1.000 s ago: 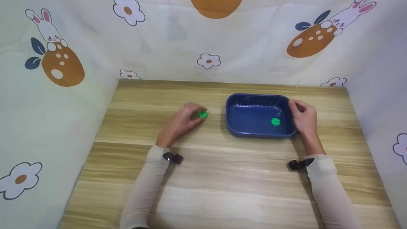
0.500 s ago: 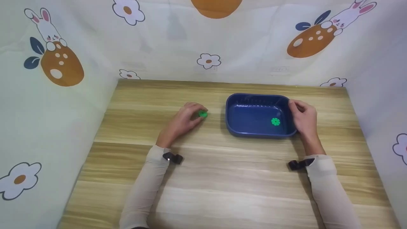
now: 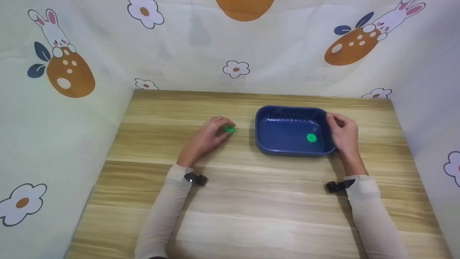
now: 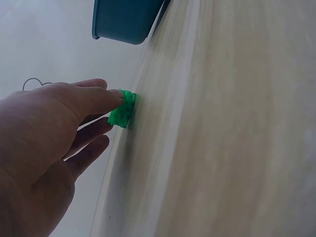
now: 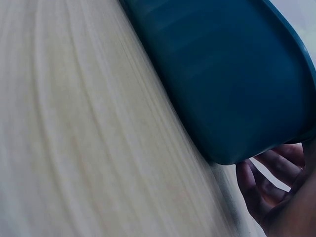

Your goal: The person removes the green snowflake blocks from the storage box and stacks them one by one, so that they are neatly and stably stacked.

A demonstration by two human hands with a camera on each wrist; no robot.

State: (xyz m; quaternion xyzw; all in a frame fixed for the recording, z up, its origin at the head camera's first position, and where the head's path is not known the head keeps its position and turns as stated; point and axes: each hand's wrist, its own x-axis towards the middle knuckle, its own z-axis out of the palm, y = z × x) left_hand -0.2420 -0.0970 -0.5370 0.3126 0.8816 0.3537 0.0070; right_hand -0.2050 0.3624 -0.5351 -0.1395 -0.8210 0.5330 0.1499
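Left of the blue plastic basin, my left hand (image 3: 206,136) pinches a small green toy piece (image 3: 229,128) between thumb and fingers. In the left wrist view this green piece looks thick and ridged, right at the tabletop. My right hand (image 3: 343,133) grips the right end of the blue basin (image 3: 267,153), thumb over the rim and fingers outside. The right wrist view shows the fingers (image 5: 249,185) curled against the basin's outer wall. A flat green snowflake disc (image 3: 311,137) with a notched edge lies inside the basin, toward its right side.
The wood-grain table (image 3: 248,201) runs up to a patterned cloth backdrop (image 3: 187,54) at the back and both sides. Black wrist cameras are strapped over both sleeves, on the left cuff (image 3: 178,172) and the right cuff (image 3: 364,183).
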